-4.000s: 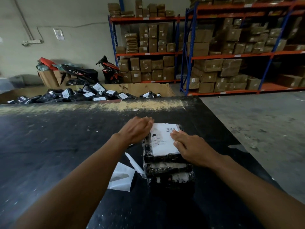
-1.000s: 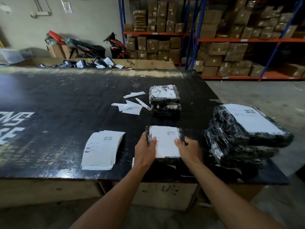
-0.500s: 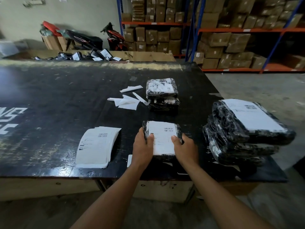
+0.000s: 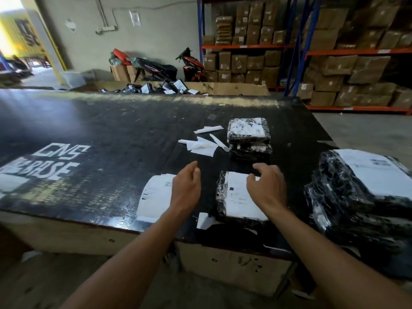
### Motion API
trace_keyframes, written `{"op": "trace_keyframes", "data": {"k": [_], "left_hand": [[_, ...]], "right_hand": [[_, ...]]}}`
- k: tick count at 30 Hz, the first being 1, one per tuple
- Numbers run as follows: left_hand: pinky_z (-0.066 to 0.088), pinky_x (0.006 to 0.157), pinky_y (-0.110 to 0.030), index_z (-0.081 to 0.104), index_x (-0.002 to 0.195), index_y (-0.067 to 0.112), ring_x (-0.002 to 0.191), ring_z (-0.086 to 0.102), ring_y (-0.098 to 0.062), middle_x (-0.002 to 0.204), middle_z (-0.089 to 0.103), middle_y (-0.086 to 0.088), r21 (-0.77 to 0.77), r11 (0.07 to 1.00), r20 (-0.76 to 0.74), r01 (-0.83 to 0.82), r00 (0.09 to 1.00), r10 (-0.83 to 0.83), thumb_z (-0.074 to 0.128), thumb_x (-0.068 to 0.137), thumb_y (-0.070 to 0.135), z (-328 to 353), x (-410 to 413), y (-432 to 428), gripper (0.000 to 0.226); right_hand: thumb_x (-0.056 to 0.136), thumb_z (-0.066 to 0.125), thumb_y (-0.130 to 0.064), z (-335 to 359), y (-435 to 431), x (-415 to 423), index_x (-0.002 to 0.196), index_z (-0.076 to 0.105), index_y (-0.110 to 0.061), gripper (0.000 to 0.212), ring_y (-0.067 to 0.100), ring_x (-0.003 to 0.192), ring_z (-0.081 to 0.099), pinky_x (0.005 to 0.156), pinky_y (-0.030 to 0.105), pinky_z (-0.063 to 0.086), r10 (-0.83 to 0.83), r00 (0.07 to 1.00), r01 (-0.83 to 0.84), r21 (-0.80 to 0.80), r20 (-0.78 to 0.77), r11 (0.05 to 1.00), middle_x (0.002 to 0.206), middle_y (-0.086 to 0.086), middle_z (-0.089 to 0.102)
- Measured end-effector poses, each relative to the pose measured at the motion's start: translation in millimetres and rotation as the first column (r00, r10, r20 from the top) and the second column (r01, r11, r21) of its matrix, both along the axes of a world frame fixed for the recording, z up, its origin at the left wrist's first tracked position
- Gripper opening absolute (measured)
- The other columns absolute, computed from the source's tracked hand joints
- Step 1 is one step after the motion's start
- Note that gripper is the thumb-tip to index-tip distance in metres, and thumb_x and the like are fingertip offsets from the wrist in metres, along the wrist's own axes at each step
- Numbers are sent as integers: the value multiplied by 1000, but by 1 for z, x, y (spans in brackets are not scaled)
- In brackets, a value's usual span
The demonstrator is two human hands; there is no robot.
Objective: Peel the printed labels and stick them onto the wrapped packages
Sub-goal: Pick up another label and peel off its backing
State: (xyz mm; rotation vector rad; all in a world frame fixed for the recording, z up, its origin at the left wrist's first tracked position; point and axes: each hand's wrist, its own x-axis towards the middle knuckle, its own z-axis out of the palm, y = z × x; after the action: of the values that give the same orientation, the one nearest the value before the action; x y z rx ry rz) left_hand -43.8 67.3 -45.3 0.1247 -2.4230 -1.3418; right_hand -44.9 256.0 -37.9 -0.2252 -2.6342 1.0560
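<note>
1. both my hands have let go of the black film-wrapped package (image 4: 234,198), which now lies labelled near the black table's (image 4: 89,134) front edge
2. my left hand (image 4: 186,190), loose and empty, hovers over the stack of white printed labels (image 4: 152,197)
3. my right hand (image 4: 266,188) hangs empty above the package
4. i judge this one done, next peel

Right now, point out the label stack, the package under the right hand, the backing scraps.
label stack (image 4: 152,199), head view, top sheet.
package (image 4: 238,201), head view, white label.
backing scraps (image 4: 202,149), head view, largest scrap.
</note>
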Motion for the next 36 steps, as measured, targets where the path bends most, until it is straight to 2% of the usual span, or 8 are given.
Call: {"op": "trace_keyframes", "data": {"k": [6,12,17,23,27,31,34,36], "left_hand": [[44,87,-29,68,118,8,108,64,-27,116,70,-10,-197,971,-34,-138,990,134,52,97,13,6,-23,-102,26],[34,110,-34,46,144,16,137,43,-22,150,45,-2,-329,926,213,187,970,-121,59,95,24,-38,-23,-159,51],[29,113,-35,38,149,18,147,24,-21,160,27,1,-550,729,356,407,904,-236,42,102,34,-63,-32,-166,49],[37,107,-38,50,136,14,143,31,-25,153,39,0,-576,693,344,434,898,-276,39,103,32,-78,-42,-171,39],[25,116,-46,48,138,14,147,20,-33,156,31,-11,-620,657,336,429,902,-272,39,102,35,-73,-41,-172,43],[26,116,-38,46,144,22,146,27,-24,158,30,-9,-484,821,143,303,953,-267,42,101,42,-46,-29,-170,48],[41,101,-28,57,136,20,124,54,-18,139,55,-3,-257,953,-107,163,975,-196,55,98,31,-21,-27,-163,39],[51,89,-25,59,133,27,105,62,-10,123,63,4,10,991,-103,136,986,-134,63,94,24,-7,-31,-157,39]], "right_hand": [[85,61,-16,-5,-100,-15,107,71,-18,24,22,105,64,94,33,50,277,959,-267,-127,64,955,107,3,72],[93,60,-29,-43,-162,-28,146,43,-12,59,19,142,33,115,28,25,447,867,-458,-2,220,889,154,6,38],[97,53,-35,-68,-174,-30,142,50,-17,48,26,136,35,110,25,22,340,892,-409,211,297,888,157,4,34],[97,55,-32,-78,-183,-29,129,64,-16,36,27,129,41,104,21,25,271,938,-320,236,219,918,148,6,46],[95,58,-36,-72,-181,-23,120,71,-19,33,21,108,42,94,23,33,236,958,-267,200,164,943,114,-1,47],[93,60,-40,-48,-175,-17,126,65,-28,35,15,95,43,89,26,40,221,973,-230,172,67,958,95,-5,39],[94,61,-35,-26,-174,-16,128,64,-27,35,8,85,48,83,23,41,208,978,-209,44,28,977,89,-9,41],[94,61,-32,-12,-173,-16,127,64,-25,34,3,87,53,90,26,46,196,981,-196,-58,-13,979,93,-15,52]]}}
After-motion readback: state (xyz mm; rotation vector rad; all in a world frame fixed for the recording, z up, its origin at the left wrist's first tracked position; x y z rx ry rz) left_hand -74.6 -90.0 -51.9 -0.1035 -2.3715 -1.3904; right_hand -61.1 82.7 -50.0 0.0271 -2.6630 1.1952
